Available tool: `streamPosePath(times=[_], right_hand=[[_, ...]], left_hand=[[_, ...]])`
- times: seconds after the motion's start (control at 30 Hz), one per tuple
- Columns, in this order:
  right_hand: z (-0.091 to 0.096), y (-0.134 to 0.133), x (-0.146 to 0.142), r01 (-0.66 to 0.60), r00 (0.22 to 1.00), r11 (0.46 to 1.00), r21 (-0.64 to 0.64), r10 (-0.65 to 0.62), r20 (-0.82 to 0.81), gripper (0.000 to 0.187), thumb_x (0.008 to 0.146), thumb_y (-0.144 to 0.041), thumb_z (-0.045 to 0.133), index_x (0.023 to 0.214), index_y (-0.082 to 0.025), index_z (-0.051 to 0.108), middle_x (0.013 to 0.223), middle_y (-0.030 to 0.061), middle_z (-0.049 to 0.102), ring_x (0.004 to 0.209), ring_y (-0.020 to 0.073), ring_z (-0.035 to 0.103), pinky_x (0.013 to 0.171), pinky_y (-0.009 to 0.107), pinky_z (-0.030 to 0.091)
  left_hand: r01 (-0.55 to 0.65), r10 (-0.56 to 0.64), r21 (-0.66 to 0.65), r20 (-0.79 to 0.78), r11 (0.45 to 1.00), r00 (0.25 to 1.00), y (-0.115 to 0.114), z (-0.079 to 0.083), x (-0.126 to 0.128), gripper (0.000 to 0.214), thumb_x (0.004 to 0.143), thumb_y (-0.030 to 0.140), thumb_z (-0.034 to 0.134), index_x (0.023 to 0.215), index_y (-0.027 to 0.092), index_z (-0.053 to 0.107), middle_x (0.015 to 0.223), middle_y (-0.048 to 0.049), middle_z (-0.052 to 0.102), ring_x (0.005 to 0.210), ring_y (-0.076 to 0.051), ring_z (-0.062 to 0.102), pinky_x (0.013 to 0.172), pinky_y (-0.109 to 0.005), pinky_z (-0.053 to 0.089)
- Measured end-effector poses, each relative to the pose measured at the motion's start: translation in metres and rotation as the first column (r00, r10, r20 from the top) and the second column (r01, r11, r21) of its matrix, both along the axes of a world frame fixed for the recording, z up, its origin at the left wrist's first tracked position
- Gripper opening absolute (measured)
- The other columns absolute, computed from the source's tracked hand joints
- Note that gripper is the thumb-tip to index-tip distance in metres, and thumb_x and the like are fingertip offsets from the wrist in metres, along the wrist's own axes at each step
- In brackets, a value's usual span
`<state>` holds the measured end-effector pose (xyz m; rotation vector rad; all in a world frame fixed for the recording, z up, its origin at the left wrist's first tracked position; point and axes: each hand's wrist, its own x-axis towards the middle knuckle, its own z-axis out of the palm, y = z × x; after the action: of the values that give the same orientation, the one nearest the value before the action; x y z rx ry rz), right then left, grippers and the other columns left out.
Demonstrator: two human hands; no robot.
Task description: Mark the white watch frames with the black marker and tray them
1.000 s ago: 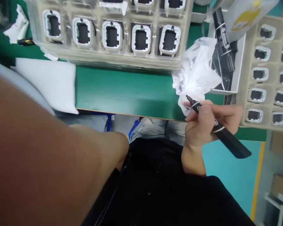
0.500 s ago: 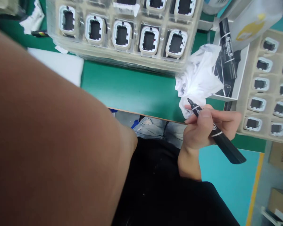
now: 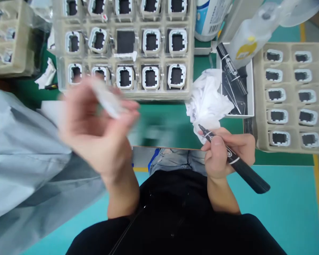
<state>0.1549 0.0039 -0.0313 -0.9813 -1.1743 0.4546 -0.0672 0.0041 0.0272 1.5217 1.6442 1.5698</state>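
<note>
My left hand (image 3: 101, 138) is raised in front of the big tray (image 3: 101, 92), its fingers closed around a white plastic piece (image 3: 108, 100) smeared by motion. In my right hand (image 3: 218, 159) a black marker pen (image 3: 247, 173) lies slantwise, its bare dark tip pointing up and left. Crumpled white cloth (image 3: 207, 95) sits just beyond the right fingers, close to the marker tip; whether the fingertips touch it I cannot tell. Rows of white frames (image 3: 151, 77) with dark centres fill pockets of the big tray.
To the right stands a second tray (image 3: 292, 102) of frames. A white box (image 3: 251, 88) holds another black marker (image 3: 231, 67) and tweezers. Bottles (image 3: 244, 42) rise behind it. At far left are another tray (image 3: 13, 46) and a person's grey-blue garment (image 3: 21, 159).
The large bare arm across the left has gone from view. My left hand now shows, holding the white piece. The view has shifted; my right hand keeps the marker in much the same hold.
</note>
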Motion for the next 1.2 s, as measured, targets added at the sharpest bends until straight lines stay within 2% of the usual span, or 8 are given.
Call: streamPosePath(times=[0.07, 0.13, 0.2, 0.3, 0.43, 0.67, 0.9, 1.2], right_hand=[[-0.002, 0.002, -0.001, -0.025, 1.000, 0.999, 0.029, 0.025, -0.002, 0.017, 0.109, -0.042, 0.082, 0.106, -0.030, 0.070, 0.057, -0.0117, 0.052, 0.063, 0.0229, 0.077, 0.067, 0.044, 0.073], [0.000, 0.003, 0.000, -0.071, 0.997, 0.997, 0.038, 0.071, 0.003, 0.014, 0.110, -0.039, 0.080, 0.109, -0.031, 0.069, 0.058, -0.0121, 0.054, 0.057, 0.0214, 0.073, 0.069, 0.047, 0.075], [0.004, 0.002, 0.002, -0.117, 0.993, 0.992, 0.037, 0.117, 0.012, 0.011, 0.110, -0.038, 0.079, 0.111, -0.031, 0.070, 0.062, -0.0118, 0.059, 0.052, 0.0192, 0.069, 0.075, 0.052, 0.079], [0.012, -0.002, 0.004, -0.195, 0.981, 0.981, 0.001, 0.195, 0.024, 0.008, 0.108, -0.029, 0.080, 0.113, -0.029, 0.074, 0.071, -0.0095, 0.065, 0.056, 0.0179, 0.072, 0.090, 0.058, 0.083], [0.021, -0.003, 0.000, -0.242, 0.965, 0.968, -0.063, 0.247, 0.085, 0.010, 0.106, -0.022, 0.080, 0.112, -0.028, 0.076, 0.079, -0.0061, 0.074, 0.069, 0.0201, 0.083, 0.092, 0.049, 0.083], [0.027, 0.001, -0.007, -0.172, 0.966, 0.984, -0.039, 0.177, 0.191, 0.012, 0.105, -0.021, 0.081, 0.109, -0.031, 0.075, 0.083, -0.0019, 0.084, 0.101, 0.0290, 0.095, 0.082, 0.037, 0.081], [0.031, 0.002, -0.006, -0.170, 0.959, 0.985, -0.041, 0.175, 0.225, 0.012, 0.105, -0.019, 0.080, 0.107, -0.029, 0.074, 0.089, -0.0013, 0.085, 0.104, 0.0275, 0.095, 0.084, 0.033, 0.081], [0.032, 0.002, -0.006, -0.170, 0.961, 0.985, -0.038, 0.175, 0.214, 0.015, 0.104, -0.016, 0.081, 0.107, -0.028, 0.073, 0.089, -0.0014, 0.084, 0.104, 0.0257, 0.095, 0.086, 0.030, 0.080]], left_hand=[[0.024, -0.026, 0.029, 0.059, 0.999, 0.998, -0.002, -0.011, 0.016, 0.045, 0.098, 0.046, 0.096, 0.141, 0.045, 0.082, 0.129, -0.0037, 0.078, 0.103, -0.030, 0.085, 0.095, -0.056, 0.079], [0.156, -0.152, -0.045, 0.072, 0.987, 0.986, -0.004, -0.021, 0.030, 0.046, 0.094, 0.033, 0.099, 0.137, 0.037, 0.083, 0.124, -0.0050, 0.077, 0.096, -0.025, 0.083, 0.090, -0.046, 0.079], [0.269, -0.265, -0.099, 0.048, 0.958, 0.963, -0.004, -0.027, 0.039, 0.045, 0.096, 0.025, 0.095, 0.138, 0.035, 0.083, 0.126, -0.0058, 0.078, 0.094, -0.023, 0.082, 0.088, -0.042, 0.078], [0.333, -0.336, -0.116, -0.002, 0.936, 0.942, -0.004, -0.031, 0.043, 0.049, 0.098, 0.017, 0.091, 0.141, 0.036, 0.082, 0.123, -0.0046, 0.081, 0.093, -0.022, 0.081, 0.089, -0.040, 0.076], [0.336, -0.344, -0.152, -0.031, 0.930, 0.938, -0.005, -0.030, 0.041, 0.051, 0.097, 0.016, 0.093, 0.142, 0.034, 0.081, 0.115, -0.0015, 0.085, 0.094, -0.021, 0.082, 0.093, -0.036, 0.075], [0.315, -0.331, -0.150, -0.099, 0.937, 0.938, -0.009, -0.027, 0.043, 0.042, 0.099, 0.017, 0.094, 0.138, 0.031, 0.084, 0.119, 0.0001, 0.090, 0.093, -0.016, 0.085, 0.093, -0.027, 0.073], [0.230, -0.246, -0.103, -0.190, 0.968, 0.951, -0.013, -0.029, 0.048, 0.039, 0.101, 0.018, 0.093, 0.138, 0.030, 0.084, 0.119, 0.0008, 0.092, 0.094, -0.017, 0.088, 0.093, -0.027, 0.073], [0.229, -0.240, -0.074, -0.218, 0.971, 0.946, -0.015, -0.031, 0.049, 0.038, 0.103, 0.020, 0.094, 0.138, 0.031, 0.084, 0.121, 0.0009, 0.092, 0.095, -0.017, 0.089, 0.092, -0.028, 0.073]])
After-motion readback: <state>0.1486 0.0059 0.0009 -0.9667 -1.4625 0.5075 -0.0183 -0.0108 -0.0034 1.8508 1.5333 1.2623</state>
